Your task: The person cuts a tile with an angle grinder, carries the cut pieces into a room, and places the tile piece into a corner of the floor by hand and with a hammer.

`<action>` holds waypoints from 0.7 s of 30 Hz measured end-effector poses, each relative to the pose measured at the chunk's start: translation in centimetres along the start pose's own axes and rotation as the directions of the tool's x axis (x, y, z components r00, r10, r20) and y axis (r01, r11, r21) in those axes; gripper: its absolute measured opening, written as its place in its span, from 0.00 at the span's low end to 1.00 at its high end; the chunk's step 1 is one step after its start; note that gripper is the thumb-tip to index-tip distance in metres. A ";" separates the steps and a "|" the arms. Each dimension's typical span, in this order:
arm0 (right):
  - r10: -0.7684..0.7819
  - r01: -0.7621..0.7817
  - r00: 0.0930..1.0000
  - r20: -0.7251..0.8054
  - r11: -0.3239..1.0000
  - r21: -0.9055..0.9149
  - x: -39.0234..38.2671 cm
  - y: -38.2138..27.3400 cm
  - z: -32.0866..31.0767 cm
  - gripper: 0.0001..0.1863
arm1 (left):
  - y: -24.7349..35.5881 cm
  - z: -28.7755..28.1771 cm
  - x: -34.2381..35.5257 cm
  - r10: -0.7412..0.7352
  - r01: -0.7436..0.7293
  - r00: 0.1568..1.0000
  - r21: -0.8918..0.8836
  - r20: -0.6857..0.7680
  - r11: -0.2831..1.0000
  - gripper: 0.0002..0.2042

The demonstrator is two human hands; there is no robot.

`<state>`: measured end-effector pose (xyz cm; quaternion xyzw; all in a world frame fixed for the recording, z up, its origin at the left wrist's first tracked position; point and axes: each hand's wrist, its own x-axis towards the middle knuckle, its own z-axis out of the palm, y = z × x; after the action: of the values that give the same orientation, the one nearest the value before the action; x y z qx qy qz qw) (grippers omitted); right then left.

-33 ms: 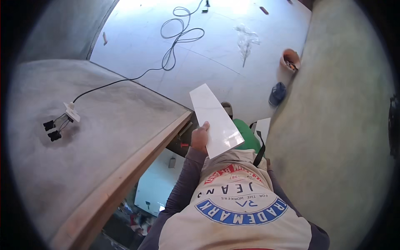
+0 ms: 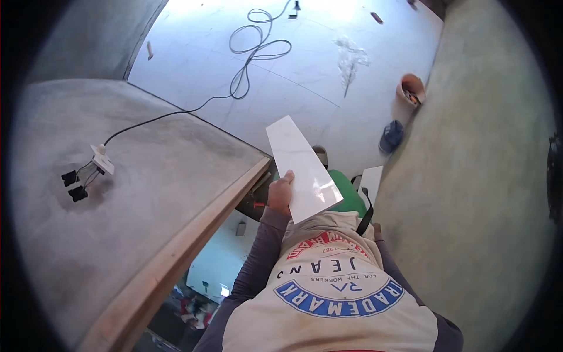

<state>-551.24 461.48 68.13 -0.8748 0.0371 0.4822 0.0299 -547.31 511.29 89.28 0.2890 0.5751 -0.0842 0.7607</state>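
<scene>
My left hand (image 2: 280,193) is closed on a long, glossy white tile piece (image 2: 306,171), its thumb over the top face, held at waist height above green cloth (image 2: 349,193) on my lower body. My right hand (image 2: 377,230) is down at my right side, mostly hidden behind my body; I cannot make out its fingers. A black strap (image 2: 366,217) hangs beside it, and another white piece (image 2: 372,179) shows behind, near the right wall.
A wooden-edged ledge (image 2: 193,234) at left holds a wired socket (image 2: 102,158), with an opening below it. A black cable (image 2: 252,56) loops across the floor. A bucket (image 2: 410,88), blue shoe (image 2: 391,136) and crumpled plastic (image 2: 349,61) lie ahead. A wall (image 2: 481,176) is close at right.
The view has shifted very slightly, so the floor items sit a little lower and farther right. My left hand still holds the tile piece.
</scene>
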 end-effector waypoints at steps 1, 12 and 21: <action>-0.011 0.011 1.000 -0.002 1.000 -0.028 1.5 -1.2 -1.8 0.23 | 2.0 0.3 0.9 -0.002 0.002 1.000 -0.023 -0.007 1.000 0.20; -0.242 0.354 0.935 0.260 0.698 -0.622 11.4 -28.1 -23.0 0.21 | 29.0 0.5 14.6 0.257 -0.268 0.935 -0.012 -0.245 0.963 0.19; -0.142 0.137 0.990 0.004 0.941 -0.309 21.4 -43.4 -34.4 0.19 | 50.2 1.1 21.3 0.407 -0.411 0.821 0.081 -0.399 0.908 0.19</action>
<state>-506.84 500.85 69.07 -0.8734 -0.1005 0.4708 -0.0734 -516.38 556.13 86.97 0.4135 0.6455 0.1452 0.6255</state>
